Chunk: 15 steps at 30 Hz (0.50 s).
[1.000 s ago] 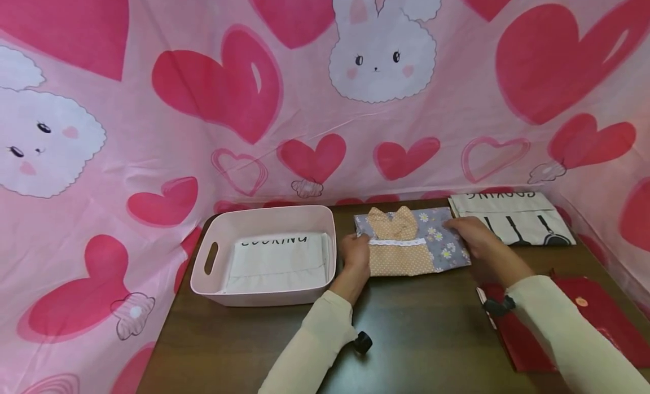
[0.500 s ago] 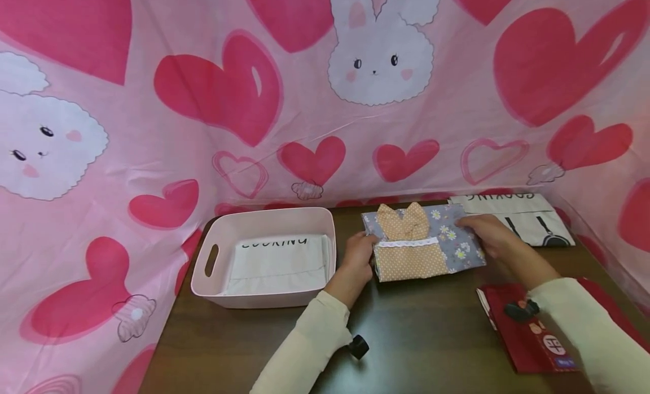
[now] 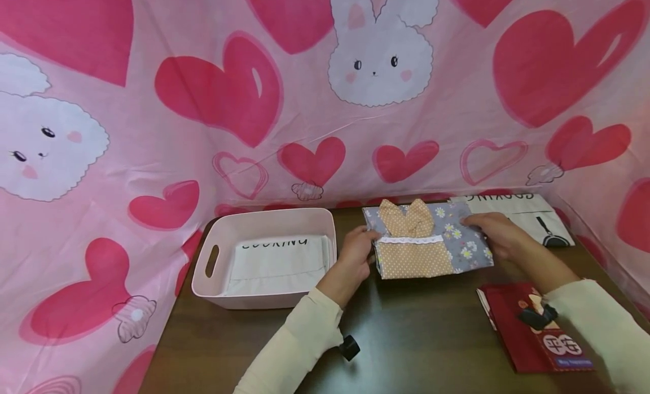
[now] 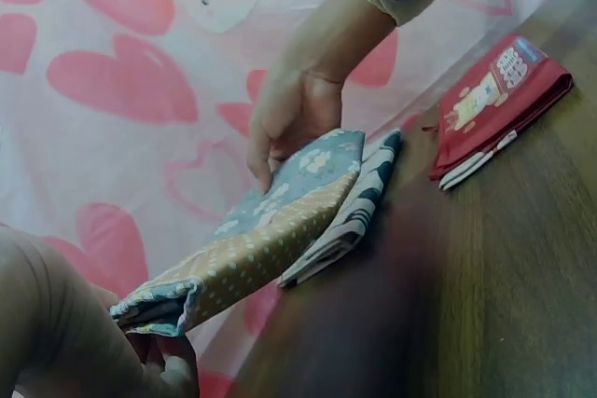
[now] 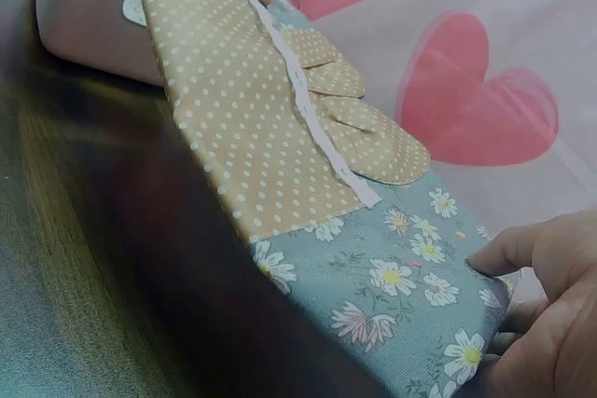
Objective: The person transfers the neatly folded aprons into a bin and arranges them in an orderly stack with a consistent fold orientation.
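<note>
A folded apron (image 3: 464,236) in grey-blue daisy print, with a tan polka-dot pocket, white lace and bow, is held up off the table between both hands. My left hand (image 3: 357,252) grips its left end; in the left wrist view the fingers go under the folded layers. At the opposite end my right hand (image 3: 500,236) pinches the edge, thumb on top, as the right wrist view shows (image 5: 550,314). Behind the right hand lies a folded white cloth (image 3: 528,213) with "COOKING" lettering and utensil prints, partly covered by the daisy apron in the head view.
Left of the hands stands a pink plastic basket (image 3: 325,224) with a folded white "COOKING" cloth (image 3: 279,264) inside. A folded red cloth (image 3: 513,326) with cartoon print lies at the front right, partly under the right forearm. A pink heart-print curtain (image 3: 304,112) hangs behind the table.
Both hands have carried the daisy apron to the right and slightly up, so it overlaps more of the white cloth. The right forearm has moved right, uncovering more of the red cloth's print.
</note>
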Tool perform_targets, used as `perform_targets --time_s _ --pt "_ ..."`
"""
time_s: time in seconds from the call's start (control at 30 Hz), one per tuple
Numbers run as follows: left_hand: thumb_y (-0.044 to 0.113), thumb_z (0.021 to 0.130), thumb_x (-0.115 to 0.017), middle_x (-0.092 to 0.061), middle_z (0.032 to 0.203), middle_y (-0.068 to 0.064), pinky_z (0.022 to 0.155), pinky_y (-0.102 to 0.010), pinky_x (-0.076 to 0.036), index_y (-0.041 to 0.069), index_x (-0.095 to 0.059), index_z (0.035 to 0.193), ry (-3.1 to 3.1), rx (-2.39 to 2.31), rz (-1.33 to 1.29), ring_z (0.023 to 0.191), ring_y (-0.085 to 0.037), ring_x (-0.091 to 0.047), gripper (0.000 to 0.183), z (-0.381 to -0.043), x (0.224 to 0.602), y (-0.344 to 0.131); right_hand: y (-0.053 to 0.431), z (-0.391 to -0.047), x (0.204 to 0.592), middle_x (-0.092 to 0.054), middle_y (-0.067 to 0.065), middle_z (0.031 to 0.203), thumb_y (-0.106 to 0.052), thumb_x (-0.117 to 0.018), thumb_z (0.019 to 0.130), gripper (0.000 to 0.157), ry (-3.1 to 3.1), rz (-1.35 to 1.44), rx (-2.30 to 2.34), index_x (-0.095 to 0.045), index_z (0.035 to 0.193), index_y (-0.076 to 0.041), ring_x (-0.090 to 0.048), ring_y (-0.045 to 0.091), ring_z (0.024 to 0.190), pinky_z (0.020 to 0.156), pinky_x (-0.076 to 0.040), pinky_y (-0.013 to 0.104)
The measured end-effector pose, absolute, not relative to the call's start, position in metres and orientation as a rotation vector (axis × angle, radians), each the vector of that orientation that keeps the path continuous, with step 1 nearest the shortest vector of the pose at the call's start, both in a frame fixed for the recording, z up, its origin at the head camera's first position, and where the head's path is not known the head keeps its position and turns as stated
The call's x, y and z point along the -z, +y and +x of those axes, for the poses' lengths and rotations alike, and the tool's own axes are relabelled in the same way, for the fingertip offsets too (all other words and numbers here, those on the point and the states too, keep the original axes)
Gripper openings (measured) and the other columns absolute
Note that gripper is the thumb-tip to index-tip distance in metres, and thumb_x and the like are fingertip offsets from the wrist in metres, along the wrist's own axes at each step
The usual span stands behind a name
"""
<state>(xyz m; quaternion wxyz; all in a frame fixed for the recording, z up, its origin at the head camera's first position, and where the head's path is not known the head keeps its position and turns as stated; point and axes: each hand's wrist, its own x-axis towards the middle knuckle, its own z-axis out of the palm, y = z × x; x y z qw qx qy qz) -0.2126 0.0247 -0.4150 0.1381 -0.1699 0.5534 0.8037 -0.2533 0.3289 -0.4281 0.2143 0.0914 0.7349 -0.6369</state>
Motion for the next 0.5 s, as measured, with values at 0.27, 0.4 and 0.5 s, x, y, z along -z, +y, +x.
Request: perform_targets --time_s 0.27,0.4,0.5 --pt "-0.002 0.09 -0.058 -0.061 0.084 0.0 0.061 -0.023 -0.05 -0.001 -0.061 0.117 1.619 -2.318 -0.436 0.068 -0.009 -0.059 0.027 -0.211 0.402 0.017 0.329 -0.249 0.417 -0.065 -0.011 0.09 -0.022 -0.05 0.106 0.051 2.09 0.198 1.698 -0.036 0.138 0.014 -0.067 0.003 0.081 0.074 -0.061 0.028" --pt "-0.001 0.093 -0.058 -0.061 0.085 0.0 0.064 -0.024 -0.051 -0.001 -0.06 0.119 1.626 -2.274 -0.393 0.071 -0.01 -0.059 0.027 -0.21 0.392 0.008 0.325 -0.245 0.409 -0.066 -0.011 0.089 -0.023 -0.052 0.105 0.045 2.114 0.196 1.703 -0.043 0.134 0.01 -0.067 0.004 0.081 0.074 -0.061 0.029" --pt "0.0 0.094 -0.058 -0.062 0.088 -0.001 0.067 -0.026 -0.052 -0.002 -0.059 0.124 1.639 -2.25 -0.362 0.074 -0.011 -0.06 0.031 -0.209 0.385 0.001 0.322 -0.242 0.404 -0.065 -0.01 0.089 -0.022 -0.053 0.105 0.04 2.113 0.192 1.716 -0.046 0.132 0.007 -0.067 0.004 0.081 0.074 -0.061 0.028"
